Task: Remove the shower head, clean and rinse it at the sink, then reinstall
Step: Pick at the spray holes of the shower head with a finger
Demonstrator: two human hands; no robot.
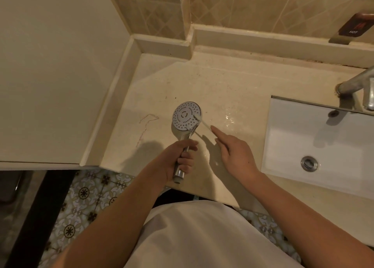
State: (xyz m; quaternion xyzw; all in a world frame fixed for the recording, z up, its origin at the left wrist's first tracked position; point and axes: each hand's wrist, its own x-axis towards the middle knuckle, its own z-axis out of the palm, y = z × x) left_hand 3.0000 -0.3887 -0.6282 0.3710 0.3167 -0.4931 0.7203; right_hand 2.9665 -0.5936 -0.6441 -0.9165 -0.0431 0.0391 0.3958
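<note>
The chrome shower head [186,115] is off its hose and held face up over the beige counter [232,81]. My left hand [182,158] grips its handle, with the threaded end sticking out below my fist. My right hand [234,152] holds a thin pale toothbrush [200,121], index finger stretched along its handle. The brush's bristle end lies against the right edge of the spray face. The white rectangular sink [283,138] is to the right, with its drain [309,163] in the basin.
A metal faucet [358,85] stands over the sink at the far right. A wet patch glistens on the counter beside the sink. A raised ledge and tiled wall run behind, with a "HOT" sign [354,29] at top right. Patterned floor tiles show below the counter edge.
</note>
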